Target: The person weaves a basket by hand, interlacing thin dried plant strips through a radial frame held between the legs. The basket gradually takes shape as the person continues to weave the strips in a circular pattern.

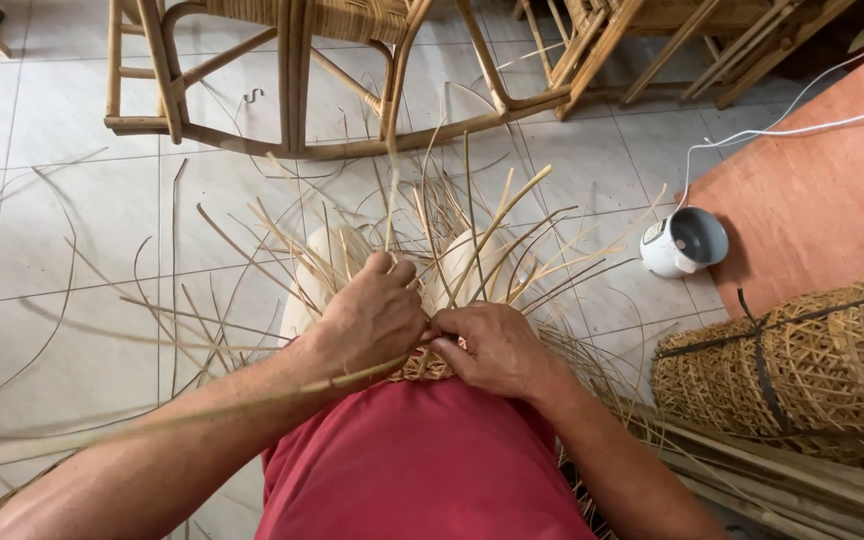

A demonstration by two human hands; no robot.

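Observation:
A small woven rattan piece (422,367) rests on my lap, with many long thin strips (472,225) fanning out from it over my knees. My left hand (372,315) is closed around a bunch of upright strips just above the weave. My right hand (492,345) pinches a strip at the weave's edge, fingertips touching the left hand. Most of the woven part is hidden under both hands.
A rattan chair frame (292,90) stands ahead on the tiled floor. A small white round appliance (684,242) with a white cable sits to the right by an orange board (822,190). A bundle of woven mesh (802,365) lies at right. Loose strips (52,260) litter the floor at left.

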